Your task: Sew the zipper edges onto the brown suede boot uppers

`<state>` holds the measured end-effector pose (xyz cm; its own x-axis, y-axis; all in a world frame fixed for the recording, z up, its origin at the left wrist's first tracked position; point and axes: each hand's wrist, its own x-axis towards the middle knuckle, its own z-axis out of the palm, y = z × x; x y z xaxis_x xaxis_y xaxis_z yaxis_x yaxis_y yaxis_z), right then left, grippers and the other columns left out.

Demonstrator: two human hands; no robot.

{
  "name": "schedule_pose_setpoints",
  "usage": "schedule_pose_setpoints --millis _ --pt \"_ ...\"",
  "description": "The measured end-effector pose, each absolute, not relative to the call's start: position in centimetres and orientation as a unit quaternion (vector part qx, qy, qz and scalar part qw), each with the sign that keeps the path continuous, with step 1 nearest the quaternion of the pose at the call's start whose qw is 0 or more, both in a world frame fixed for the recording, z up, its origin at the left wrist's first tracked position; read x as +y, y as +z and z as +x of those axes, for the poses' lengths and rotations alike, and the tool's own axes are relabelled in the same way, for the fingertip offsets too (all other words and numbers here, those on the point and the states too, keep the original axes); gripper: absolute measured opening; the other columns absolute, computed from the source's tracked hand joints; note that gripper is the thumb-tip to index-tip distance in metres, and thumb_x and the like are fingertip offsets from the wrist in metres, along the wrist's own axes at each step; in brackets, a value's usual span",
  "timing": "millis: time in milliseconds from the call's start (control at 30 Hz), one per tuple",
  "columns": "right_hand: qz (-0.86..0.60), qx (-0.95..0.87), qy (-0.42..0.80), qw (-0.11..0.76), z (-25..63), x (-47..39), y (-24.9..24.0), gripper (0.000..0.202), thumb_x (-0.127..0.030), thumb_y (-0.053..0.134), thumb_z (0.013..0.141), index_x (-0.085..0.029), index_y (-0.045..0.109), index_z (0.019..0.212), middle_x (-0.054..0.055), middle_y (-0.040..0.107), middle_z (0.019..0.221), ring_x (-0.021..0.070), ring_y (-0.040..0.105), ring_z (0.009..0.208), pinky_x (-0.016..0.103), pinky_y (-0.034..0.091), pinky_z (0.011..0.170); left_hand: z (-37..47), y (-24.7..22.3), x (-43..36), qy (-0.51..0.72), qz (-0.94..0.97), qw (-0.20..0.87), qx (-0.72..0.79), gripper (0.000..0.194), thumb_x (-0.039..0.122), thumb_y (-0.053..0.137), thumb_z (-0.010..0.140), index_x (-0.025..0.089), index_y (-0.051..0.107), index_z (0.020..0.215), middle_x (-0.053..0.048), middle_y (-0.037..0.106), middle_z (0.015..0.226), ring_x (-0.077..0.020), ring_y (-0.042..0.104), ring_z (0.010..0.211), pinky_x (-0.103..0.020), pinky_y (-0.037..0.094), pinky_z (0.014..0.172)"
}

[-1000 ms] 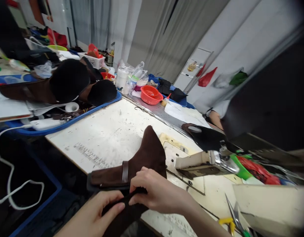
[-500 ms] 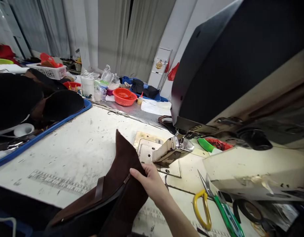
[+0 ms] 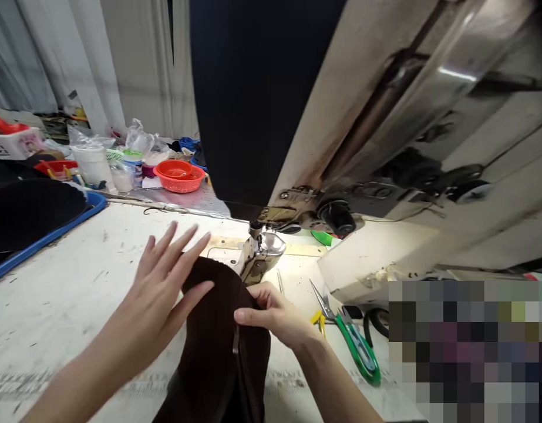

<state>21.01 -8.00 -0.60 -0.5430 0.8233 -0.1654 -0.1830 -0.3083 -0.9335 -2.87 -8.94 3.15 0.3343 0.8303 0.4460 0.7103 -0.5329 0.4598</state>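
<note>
A dark brown boot upper (image 3: 213,346) with a zip along its side stands in front of the sewing machine's small raised bed (image 3: 257,258). My right hand (image 3: 277,314) pinches its right edge near the top, thumb on the near face and fingers behind. On the other side, my left hand (image 3: 154,296) is open with fingers spread. Its thumb and index finger overlap the top left of the upper; whether they touch it I cannot tell. The lower end of the upper runs out of the frame's bottom.
The dark machine head (image 3: 257,106) hangs over the bed. To the right lie green-handled snips (image 3: 359,346), yellow-handled scissors (image 3: 319,320) and a black tape roll (image 3: 379,323). A blue tray (image 3: 97,202) of dark pieces is at left. Red baskets (image 3: 180,183) stand behind.
My left hand has come into view at the upper's left side. The upper has turned more upright, still in my right hand. My view has shifted right, closer to the machine.
</note>
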Motion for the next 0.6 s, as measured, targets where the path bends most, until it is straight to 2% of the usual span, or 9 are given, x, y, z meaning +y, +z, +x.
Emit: schedule_pose_setpoints --millis 33,67,133,200,267,367,467,533,600 --pt "-0.331 -0.471 0.741 0.346 21.3 -8.3 0.0 0.037 -0.042 0.094 0.065 -0.012 0.076 0.076 0.002 0.072 0.073 0.0093 0.063 0.064 0.018 0.048 0.062 -1.7 4.0 -6.9 0.307 0.814 0.136 0.475 0.055 0.057 0.050 0.095 0.029 0.051 0.142 -0.005 0.056 0.144 -0.0354 0.037 0.144 -0.059 0.008 0.125" --pt "-0.329 -0.465 0.744 0.350 21.6 -8.5 0.6 0.037 -0.044 0.093 0.065 -0.012 0.077 0.077 0.001 0.071 0.072 0.0091 0.062 0.063 0.018 0.048 0.063 -0.7 4.9 -5.1 0.273 0.813 0.197 0.475 0.054 0.062 0.054 0.090 0.025 0.062 0.129 -0.007 0.067 0.125 -0.0367 0.050 0.130 -0.061 0.017 0.122" --pt "-0.338 -0.448 0.738 0.374 22.3 -9.0 1.8 0.037 -0.043 0.093 0.066 -0.013 0.077 0.080 0.000 0.071 0.073 0.0087 0.061 0.064 0.017 0.048 0.063 1.0 6.4 -2.1 0.202 0.809 0.307 0.459 0.052 0.069 0.061 0.083 0.022 0.072 0.102 -0.005 0.072 0.091 -0.0307 0.065 0.096 -0.049 0.047 0.099" --pt "-0.359 -0.428 0.718 0.416 23.2 -9.3 2.7 0.035 -0.039 0.095 0.065 -0.014 0.078 0.081 -0.001 0.070 0.074 0.0080 0.060 0.066 0.016 0.047 0.063 2.1 7.4 0.0 0.135 0.795 0.408 0.428 0.051 0.070 0.068 0.077 0.021 0.074 0.092 -0.003 0.074 0.083 -0.0246 0.067 0.080 -0.033 0.053 0.074" --pt "-0.370 -0.416 0.692 0.459 24.0 -9.3 3.2 0.033 -0.036 0.096 0.064 -0.014 0.077 0.080 -0.001 0.070 0.075 0.0080 0.060 0.069 0.015 0.047 0.065 2.9 7.8 1.2 0.081 0.767 0.502 0.391 0.048 0.066 0.073 0.074 0.021 0.077 0.092 -0.002 0.077 0.089 -0.0223 0.070 0.079 -0.026 0.052 0.066" --pt "-0.355 -0.419 0.668 0.502 24.6 -9.0 3.4 0.035 -0.037 0.093 0.071 -0.019 0.074 0.094 -0.002 0.071 0.075 0.0096 0.062 0.069 0.017 0.049 0.068 3.8 7.3 2.2 0.074 0.716 0.588 0.370 0.043 0.057 0.078 0.071 0.022 0.078 0.096 -0.002 0.079 0.096 -0.0232 0.073 0.086 -0.027 0.056 0.074" --pt "-0.373 -0.441 0.628 0.522 24.7 -8.3 3.5 0.035 -0.038 0.086 0.079 -0.026 0.071 0.108 -0.002 0.073 0.082 0.0139 0.068 0.080 0.022 0.052 0.075 4.2 6.3 3.1 0.117 0.674 0.624 0.377 0.050 0.048 0.081 0.066 0.024 0.075 0.109 -0.002 0.076 0.116 -0.0269 0.070 0.112 -0.033 0.054 0.099" --pt "-0.402 -0.471 0.576 0.534 24.6 -7.6 3.6 0.022 -0.034 0.083 0.081 -0.024 0.077 0.100 0.000 0.076 0.091 0.0175 0.069 0.096 0.024 0.052 0.086 4.2 5.9 3.7 0.128 0.652 0.641 0.385 0.052 0.049 0.080 0.065 0.024 0.075 0.110 -0.003 0.075 0.120 -0.0286 0.067 0.119 -0.036 0.052 0.106" --pt "-0.435 -0.504 0.505 0.550 24.4 -7.0 3.6 0.012 -0.031 0.080 0.080 -0.023 0.080 0.089 0.000 0.077 0.094 0.0191 0.068 0.098 0.024 0.052 0.087 4.2 5.7 4.4 0.121 0.637 0.646 0.404 0.046 0.055 0.078 0.066 0.022 0.079 0.098 -0.005 0.078 0.110 -0.0307 0.071 0.112 -0.040 0.055 0.103"
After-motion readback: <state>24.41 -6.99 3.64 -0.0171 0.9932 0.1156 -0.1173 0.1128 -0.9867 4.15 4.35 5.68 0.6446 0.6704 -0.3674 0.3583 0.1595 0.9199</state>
